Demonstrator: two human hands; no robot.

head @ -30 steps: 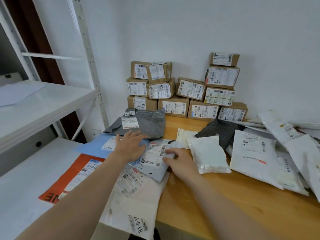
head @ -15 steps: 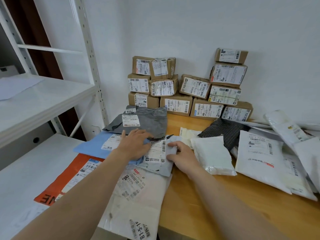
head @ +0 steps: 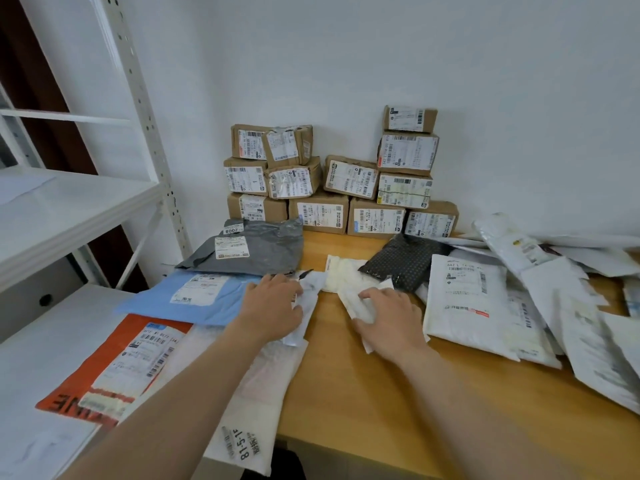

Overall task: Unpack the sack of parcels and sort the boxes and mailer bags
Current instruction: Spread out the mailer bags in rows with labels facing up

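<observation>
Parcel sorting room. Cardboard boxes [head: 332,188], each with a printed shipping label, stand stacked three and four high along the back edge of a wooden table [head: 363,393], against a bare white wall [head: 450,46]. Plastic mailer bags with barcoded labels lie about the table's left edge, among them a grey bag [head: 266,247], a blue bag [head: 156,299] and an orange bag [head: 114,344]. White mailer bags [head: 464,306] lie in an overlapping heap toward the right edge. A white shelving rack [head: 138,98] with perforated uprights stands just beside the left edge.

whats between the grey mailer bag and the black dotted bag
Head view: bare table beside the grey mailer bag, then a cream packet against the black dotted bag.
</observation>
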